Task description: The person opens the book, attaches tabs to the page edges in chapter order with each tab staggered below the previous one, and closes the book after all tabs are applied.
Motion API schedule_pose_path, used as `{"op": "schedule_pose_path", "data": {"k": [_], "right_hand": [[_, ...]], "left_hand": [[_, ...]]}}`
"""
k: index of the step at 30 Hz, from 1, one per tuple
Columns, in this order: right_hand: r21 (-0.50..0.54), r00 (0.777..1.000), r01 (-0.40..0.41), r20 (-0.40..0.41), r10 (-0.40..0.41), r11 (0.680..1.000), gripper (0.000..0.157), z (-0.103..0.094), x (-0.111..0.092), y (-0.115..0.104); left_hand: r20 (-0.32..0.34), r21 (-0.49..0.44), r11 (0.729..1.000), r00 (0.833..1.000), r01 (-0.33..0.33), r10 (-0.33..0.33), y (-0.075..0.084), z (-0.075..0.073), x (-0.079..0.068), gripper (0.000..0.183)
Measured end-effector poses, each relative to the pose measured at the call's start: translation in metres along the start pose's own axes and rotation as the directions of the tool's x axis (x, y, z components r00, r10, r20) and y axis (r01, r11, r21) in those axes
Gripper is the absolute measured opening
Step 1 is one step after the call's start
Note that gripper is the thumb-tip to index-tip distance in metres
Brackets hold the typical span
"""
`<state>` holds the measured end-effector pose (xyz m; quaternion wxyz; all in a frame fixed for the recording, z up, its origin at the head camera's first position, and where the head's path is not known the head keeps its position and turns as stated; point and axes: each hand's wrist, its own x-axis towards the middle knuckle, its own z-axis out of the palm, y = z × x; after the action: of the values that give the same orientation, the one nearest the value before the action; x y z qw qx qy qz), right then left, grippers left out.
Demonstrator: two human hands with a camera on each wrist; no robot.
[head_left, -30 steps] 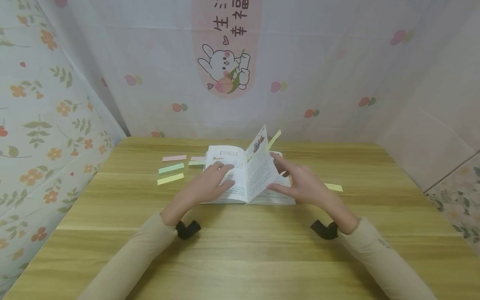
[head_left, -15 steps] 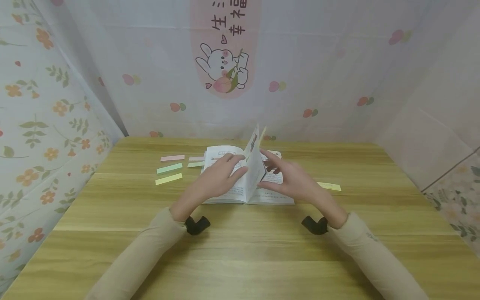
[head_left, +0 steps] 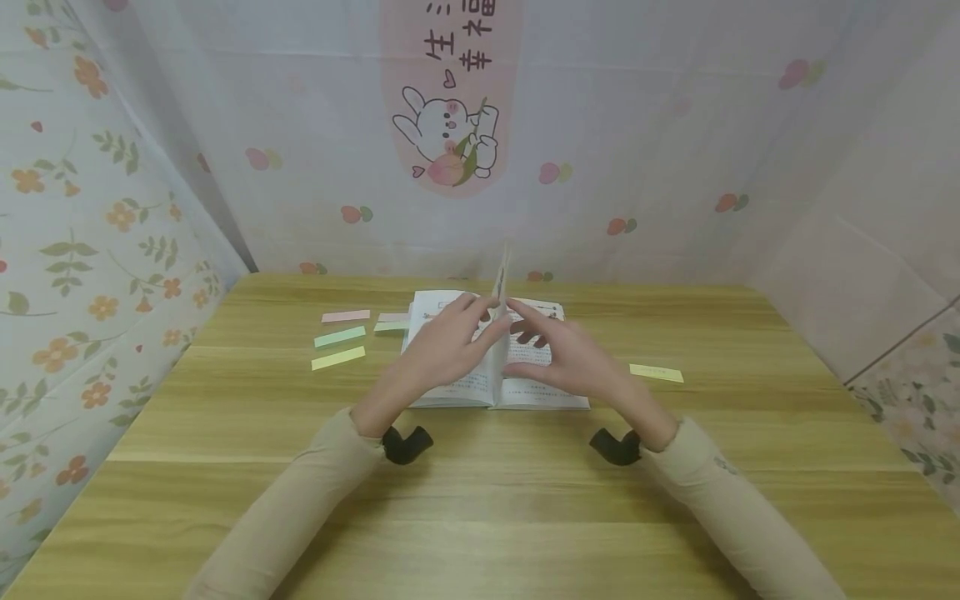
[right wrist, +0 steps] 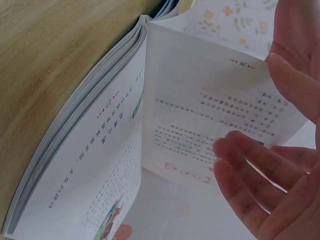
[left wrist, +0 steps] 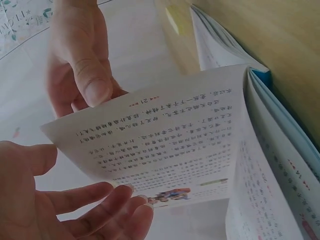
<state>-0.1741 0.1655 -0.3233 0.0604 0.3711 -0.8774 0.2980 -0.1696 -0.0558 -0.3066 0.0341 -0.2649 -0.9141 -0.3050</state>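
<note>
An open book (head_left: pixel 540 393) lies on the table, with printed leaves standing nearly upright at its middle. My left hand (head_left: pixel 450 343) is over the left page, its fingertips at the edge of the raised leaf (left wrist: pixel 170 130). From the other side, my right hand (head_left: pixel 562 346) brings its fingertips against the same leaf, thumb held apart from the fingers. The right wrist view shows the leaf's back side (right wrist: pixel 195 100) beside the right fingers (right wrist: pixel 245 180). Neither hand visibly pinches the paper. The yellow strip on the raised leaf is hard to make out now.
Pink (head_left: pixel 346 317), green (head_left: pixel 340 337) and yellow (head_left: pixel 338 358) paper strips lie left of the book. Pink and green tabs (head_left: pixel 392 326) jut from its left edge. Another yellow strip (head_left: pixel 657 372) lies to the right. Behind the table (head_left: pixel 510 517) hangs a printed curtain (head_left: pixel 660 125).
My right hand has moved left, bringing the slanted leaf upright. My left hand has shifted right from the left page to meet it.
</note>
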Motion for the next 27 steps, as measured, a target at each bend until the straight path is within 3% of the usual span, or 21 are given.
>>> {"op": "schedule_pose_path", "data": {"k": [17,27], "right_hand": [[0.028,0.999,-0.014,0.045,0.012,1.000,0.091,0.005,0.009,-0.002],[0.023,0.995,-0.049,0.089,0.047,0.999,0.089,0.010,0.013,0.004]], "left_hand": [[-0.129,-0.037,0.999,0.991,-0.038,0.033,0.007,-0.010,-0.001,0.036],[-0.162,0.051,0.998,0.986,-0.039,0.047,0.002,-0.013,-0.008,0.035]]}}
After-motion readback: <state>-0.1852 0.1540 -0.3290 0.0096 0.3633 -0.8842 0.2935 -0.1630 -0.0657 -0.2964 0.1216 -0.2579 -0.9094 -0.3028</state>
